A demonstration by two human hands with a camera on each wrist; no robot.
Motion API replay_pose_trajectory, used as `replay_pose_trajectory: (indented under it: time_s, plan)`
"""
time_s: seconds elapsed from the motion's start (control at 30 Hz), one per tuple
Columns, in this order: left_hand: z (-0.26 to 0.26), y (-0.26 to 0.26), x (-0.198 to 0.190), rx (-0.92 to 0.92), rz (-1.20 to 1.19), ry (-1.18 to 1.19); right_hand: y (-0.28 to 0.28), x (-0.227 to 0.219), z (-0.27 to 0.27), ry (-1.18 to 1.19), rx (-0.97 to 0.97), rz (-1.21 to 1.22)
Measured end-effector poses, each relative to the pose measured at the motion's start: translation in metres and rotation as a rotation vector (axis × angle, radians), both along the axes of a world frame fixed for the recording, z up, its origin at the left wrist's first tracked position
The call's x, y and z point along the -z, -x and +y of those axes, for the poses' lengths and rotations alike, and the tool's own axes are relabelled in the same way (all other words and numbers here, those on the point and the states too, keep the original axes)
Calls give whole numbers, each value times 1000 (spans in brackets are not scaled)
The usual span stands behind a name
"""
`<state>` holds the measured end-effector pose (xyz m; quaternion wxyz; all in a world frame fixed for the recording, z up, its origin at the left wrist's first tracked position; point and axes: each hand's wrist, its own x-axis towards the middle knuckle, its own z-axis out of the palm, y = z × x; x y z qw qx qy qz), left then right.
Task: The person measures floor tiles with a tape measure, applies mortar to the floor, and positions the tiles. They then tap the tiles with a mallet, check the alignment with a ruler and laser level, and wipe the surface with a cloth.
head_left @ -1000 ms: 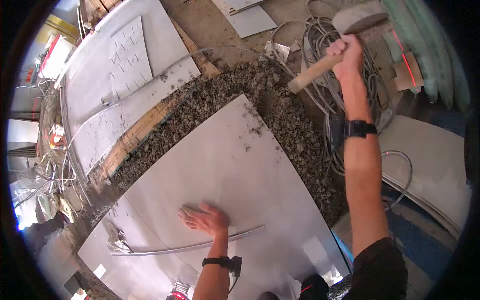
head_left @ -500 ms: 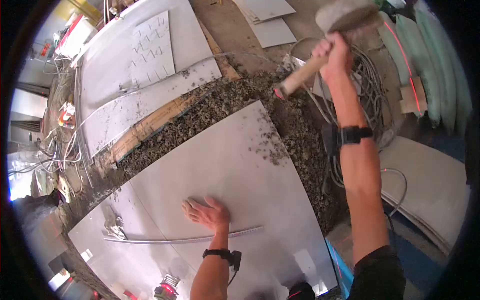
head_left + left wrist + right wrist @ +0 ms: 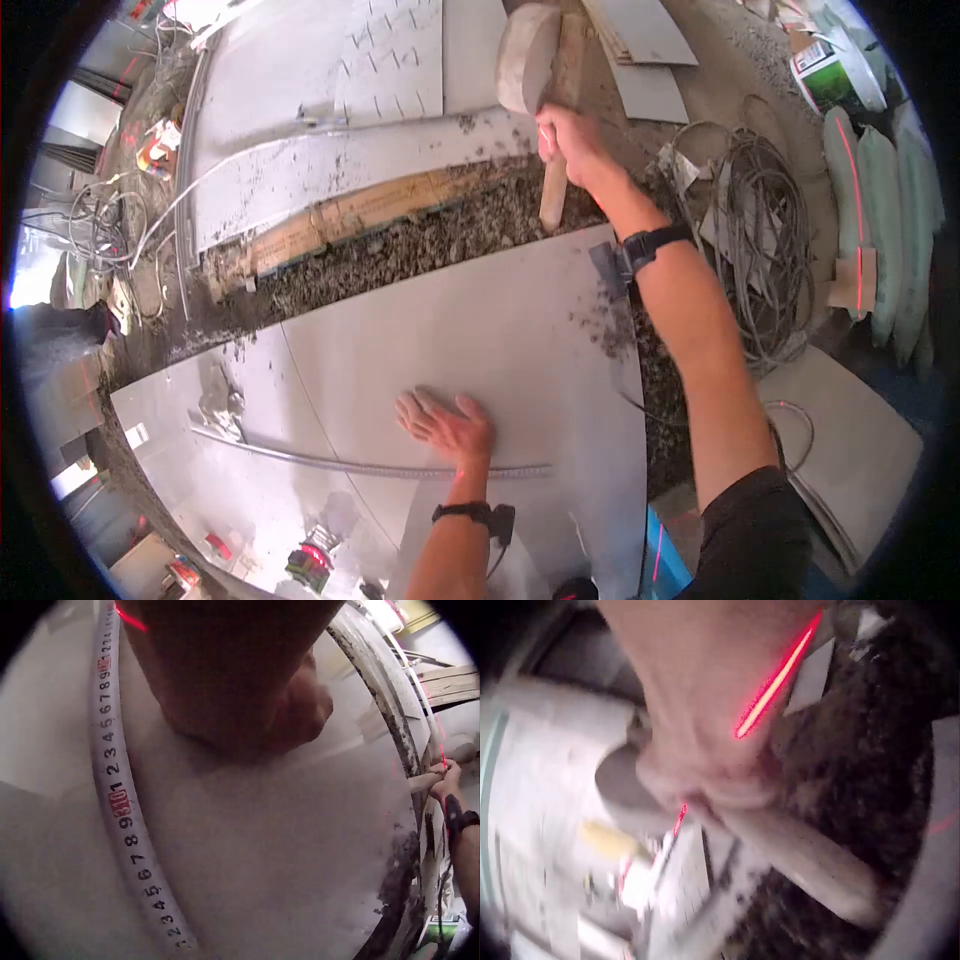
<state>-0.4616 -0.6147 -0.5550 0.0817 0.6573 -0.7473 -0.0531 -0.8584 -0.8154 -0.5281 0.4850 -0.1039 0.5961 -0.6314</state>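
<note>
My right hand (image 3: 575,148) grips a mallet (image 3: 552,196) by its wooden handle, close under the thick pale head. In the head view the mallet overlaps the far edge of a large grey tile (image 3: 480,320), its head up and the handle end down. The right wrist view shows fingers wrapped round the handle, with dark crumbly mortar (image 3: 855,772) behind. My left hand (image 3: 448,425) rests palm down on the tile, fingers spread. A measuring tape strip (image 3: 370,467) lies across the tile just below that hand; its numbers show in the left wrist view.
Mortar (image 3: 420,235) borders the tile's far side, beside a cardboard strip (image 3: 370,215). Beyond lies another large tile (image 3: 270,80). Coiled cable (image 3: 760,250) and green bags (image 3: 880,240) lie right. A laser level (image 3: 310,565) stands front left, near crumpled foil (image 3: 222,405).
My right hand has swung the mallet leftward to the tile's far edge, and its head now points more upward. My left hand stays on the tile. The head view has turned right.
</note>
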Motion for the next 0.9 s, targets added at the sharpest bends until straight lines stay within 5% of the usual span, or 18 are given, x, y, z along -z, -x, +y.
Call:
replay_pose_trajectory:
  time_s: [0.2,0.27,0.3,0.33,0.37,0.47,0.57,0.7,0.77,0.9]
  plan:
    - [2,4,4,4,21,-6,45,-82,-72,305,-94,274]
    - [-2,4,5,0,-3,-2,40,-76,-62,297,-144,406]
    - [-2,5,5,-3,2,-12,13,-63,-50,104,-43,396]
    - [-2,5,3,-8,12,-26,-13,-48,-38,-81,54,359]
    - [2,4,3,-12,16,-34,-23,2,-24,64,-7,121]
    - [5,-6,1,17,0,25,-36,-19,-19,48,-82,58]
    - [-1,5,2,29,1,6,-14,-33,-47,111,-172,373]
    - [-3,7,5,26,32,35,39,-108,-92,204,52,275]
    - [-3,5,3,36,40,30,59,-86,-77,329,2,186]
    - [1,8,9,-1,39,6,29,-9,2,-11,69,127]
